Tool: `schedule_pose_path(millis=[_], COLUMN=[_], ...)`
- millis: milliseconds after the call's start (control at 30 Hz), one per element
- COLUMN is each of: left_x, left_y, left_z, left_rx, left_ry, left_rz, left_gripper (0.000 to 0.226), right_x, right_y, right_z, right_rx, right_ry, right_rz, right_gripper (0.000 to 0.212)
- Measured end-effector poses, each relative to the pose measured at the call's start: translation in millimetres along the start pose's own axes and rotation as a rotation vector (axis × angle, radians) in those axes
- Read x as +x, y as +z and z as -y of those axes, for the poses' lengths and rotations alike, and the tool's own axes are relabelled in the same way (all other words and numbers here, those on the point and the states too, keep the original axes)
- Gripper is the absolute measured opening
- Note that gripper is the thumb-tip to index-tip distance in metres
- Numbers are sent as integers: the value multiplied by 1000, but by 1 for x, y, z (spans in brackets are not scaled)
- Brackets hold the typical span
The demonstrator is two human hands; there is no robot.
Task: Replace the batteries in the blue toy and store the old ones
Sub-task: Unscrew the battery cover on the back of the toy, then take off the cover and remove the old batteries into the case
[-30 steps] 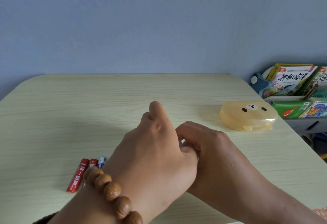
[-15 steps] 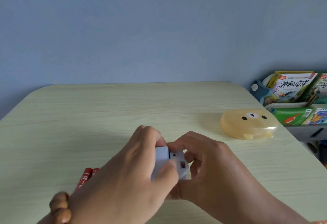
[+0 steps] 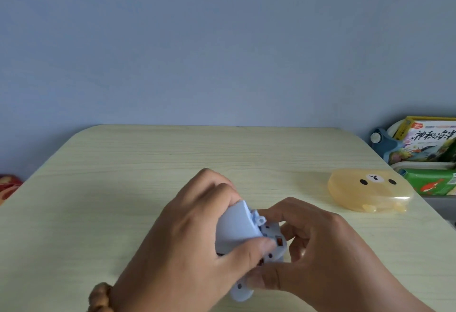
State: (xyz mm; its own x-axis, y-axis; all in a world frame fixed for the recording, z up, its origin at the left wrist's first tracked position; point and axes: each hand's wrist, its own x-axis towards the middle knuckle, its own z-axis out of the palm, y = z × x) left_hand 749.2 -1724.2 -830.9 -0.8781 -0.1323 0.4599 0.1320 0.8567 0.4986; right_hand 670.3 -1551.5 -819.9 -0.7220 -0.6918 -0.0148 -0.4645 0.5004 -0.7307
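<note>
The pale blue toy [image 3: 267, 240] is held just above the table [image 3: 148, 176] near its front, underside turned up toward me, with a small red switch showing. My left hand [image 3: 197, 242] grips the smooth blue battery cover [image 3: 235, 229], thumb on its lower edge and fingers curled over the top. My right hand [image 3: 318, 245] holds the toy's body from the right, thumb pressed against its lower end. The batteries on the table are hidden behind my left hand.
A translucent yellow bear-face case [image 3: 370, 193] lies closed at the table's right edge. Beyond that edge stands a rack of colourful books [image 3: 429, 149]. A red object [image 3: 8, 183] shows at the far left. A beaded bracelet [image 3: 101, 297] circles my left wrist.
Both hands drew back toward me and turned, bringing the toy and its cover into sight. The cover has lifted away from the toy's body. The loose batteries have dropped out of view.
</note>
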Motion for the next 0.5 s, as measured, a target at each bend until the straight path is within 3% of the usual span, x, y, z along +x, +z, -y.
schedule_pose_path(millis=[167, 233, 333, 433, 500], left_x=[0, 0, 0, -6, -12], left_y=[-12, -23, -42, -60, -67], left_z=[-1, 7, 28, 53, 70], left_rx=[-188, -228, -129, 56, 139], left_ry=[-183, -301, -443, -559, -614], left_rz=[-129, -124, -143, -181, -180], left_gripper=[35, 44, 51, 35, 44], right_x=[1, 1, 1, 1, 1], right_y=[-1, -1, 0, 1, 2], right_z=[6, 5, 6, 5, 3], right_rx=[13, 28, 35, 14, 30], right_ry=[73, 90, 117, 128, 133], right_rz=[34, 38, 28, 19, 19], right_gripper=[59, 62, 67, 63, 63])
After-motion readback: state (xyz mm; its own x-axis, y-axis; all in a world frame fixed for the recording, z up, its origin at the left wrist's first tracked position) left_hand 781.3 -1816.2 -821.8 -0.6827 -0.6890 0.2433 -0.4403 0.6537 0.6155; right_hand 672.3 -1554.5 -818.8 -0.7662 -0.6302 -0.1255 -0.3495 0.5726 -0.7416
